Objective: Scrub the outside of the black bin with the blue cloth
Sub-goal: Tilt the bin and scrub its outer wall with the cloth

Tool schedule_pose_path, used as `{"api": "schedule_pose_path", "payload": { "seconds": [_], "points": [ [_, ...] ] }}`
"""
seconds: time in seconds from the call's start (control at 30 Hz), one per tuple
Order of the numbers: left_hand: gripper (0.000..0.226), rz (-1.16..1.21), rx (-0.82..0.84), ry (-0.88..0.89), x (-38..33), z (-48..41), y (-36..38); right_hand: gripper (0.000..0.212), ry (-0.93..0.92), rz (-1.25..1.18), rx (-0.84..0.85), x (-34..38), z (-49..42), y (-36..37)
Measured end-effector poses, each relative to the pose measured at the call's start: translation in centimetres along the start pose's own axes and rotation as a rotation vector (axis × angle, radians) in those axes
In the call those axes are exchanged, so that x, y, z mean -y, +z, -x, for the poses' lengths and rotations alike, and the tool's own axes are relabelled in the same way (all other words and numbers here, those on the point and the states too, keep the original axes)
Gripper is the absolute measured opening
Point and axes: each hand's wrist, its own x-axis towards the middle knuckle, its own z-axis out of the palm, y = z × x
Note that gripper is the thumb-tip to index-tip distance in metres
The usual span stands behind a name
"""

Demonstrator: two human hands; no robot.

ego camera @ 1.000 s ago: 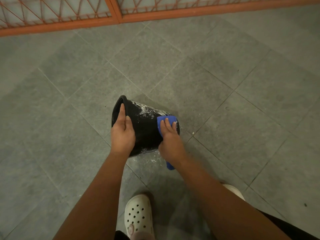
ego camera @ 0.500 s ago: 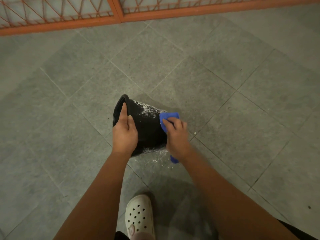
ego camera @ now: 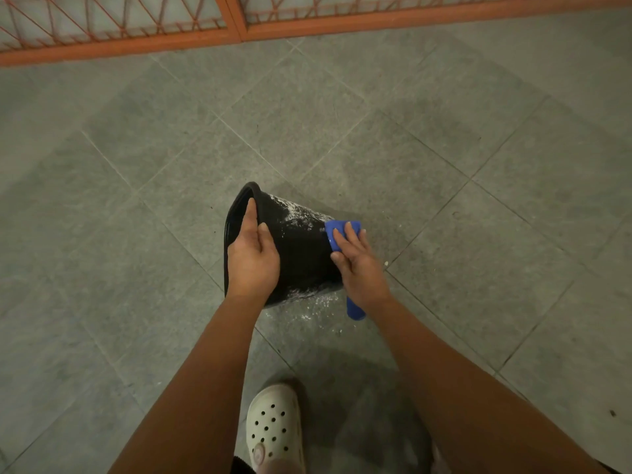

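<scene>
The black bin [ego camera: 301, 254] lies tilted on its side on the grey tiled floor, its mouth to the left and its base to the right. White soap foam streaks its upper wall and lower edge. My left hand [ego camera: 252, 258] rests on the bin near the rim, the index finger reaching onto the rim. My right hand [ego camera: 359, 265] presses the blue cloth [ego camera: 337, 234] against the bin's base end with fairly straight fingers. A tail of the cloth hangs out below my wrist.
Foam specks lie on the floor [ego camera: 478, 234] under the bin. My white perforated clog [ego camera: 275, 429] stands close below. An orange metal grille [ego camera: 239, 29] runs along the far edge.
My right hand has slid the cloth from the side wall toward the bin's base end, to the right. The left hand has held its place at the rim.
</scene>
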Motion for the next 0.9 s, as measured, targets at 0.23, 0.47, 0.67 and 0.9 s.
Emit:
{"api": "schedule_pose_path", "payload": {
  "seconds": [0.23, 0.47, 0.67, 0.9],
  "points": [
    [0.047, 0.049, 0.001, -0.011, 0.3, -0.3, -0.1, 0.041, 0.069, 0.056, -0.257, -0.4, 2.2, 2.0],
    [0.046, 0.138, 0.000, -0.020, 0.9, -0.1, -0.3, 0.038, 0.049, -0.016, -0.202, 0.5, 0.2, 1.9],
    [0.046, 0.109, 0.024, -0.011, 0.7, -0.3, -0.4, 0.039, 0.186, -0.117, -0.256, -0.6, 1.6, 1.8],
    [0.046, 0.111, -0.007, -0.015, 1.0, -0.4, -0.2, 0.039, 0.131, -0.143, -0.280, -1.7, -0.8, 1.7]
  ]
}}
